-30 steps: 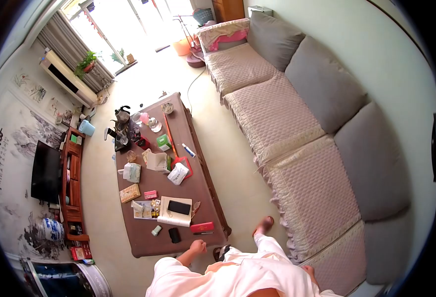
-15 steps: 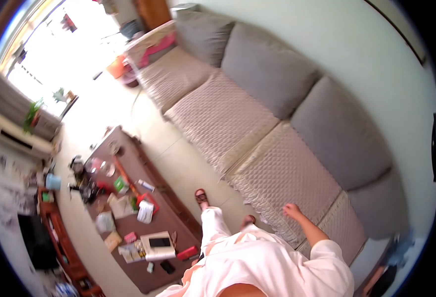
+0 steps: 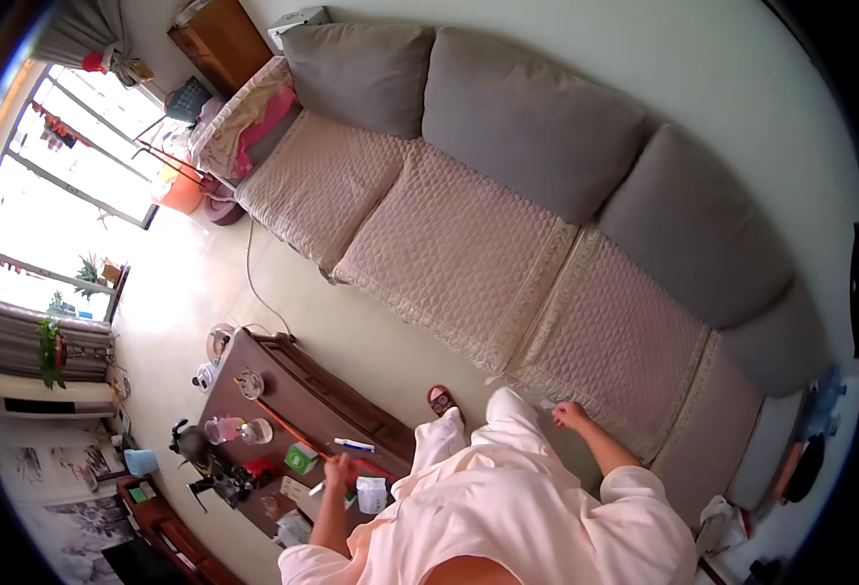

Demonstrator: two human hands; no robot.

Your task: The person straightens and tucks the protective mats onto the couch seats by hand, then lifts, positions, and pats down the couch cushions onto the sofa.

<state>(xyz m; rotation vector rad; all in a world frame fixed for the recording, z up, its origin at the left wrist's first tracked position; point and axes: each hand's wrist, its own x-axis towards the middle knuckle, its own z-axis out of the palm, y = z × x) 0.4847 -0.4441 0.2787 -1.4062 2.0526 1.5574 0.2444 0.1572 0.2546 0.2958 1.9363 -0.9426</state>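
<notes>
My left hand (image 3: pixel 336 471) is over the coffee table, fingers curled. Behind it runs a long orange-red stick (image 3: pixel 293 422) with a red end; I cannot tell whether the hand touches it. Close by lie a green box (image 3: pixel 301 458), a blue-and-white tube (image 3: pixel 354 445) and a white packet (image 3: pixel 372 494). My right hand (image 3: pixel 571 416) hangs in front of the sofa's quilted cover (image 3: pixel 614 341), fingers curled. A small pale patch shows beside its fingertips, too small to name.
The grey-cushioned sofa (image 3: pixel 536 117) lines the wall. Pale floor (image 3: pixel 322 331) runs between it and the brown coffee table (image 3: pixel 288 385), which also holds clear cups (image 3: pixel 239 430) and a round dish (image 3: pixel 250 383). A cable (image 3: pixel 252 268) trails across the floor. An orange bucket (image 3: pixel 178 190) stands beyond.
The view has shifted, and the table sits lower in it. My left hand, out of sight before, now appears over the table. My right hand stays by the sofa. One foot is no longer visible.
</notes>
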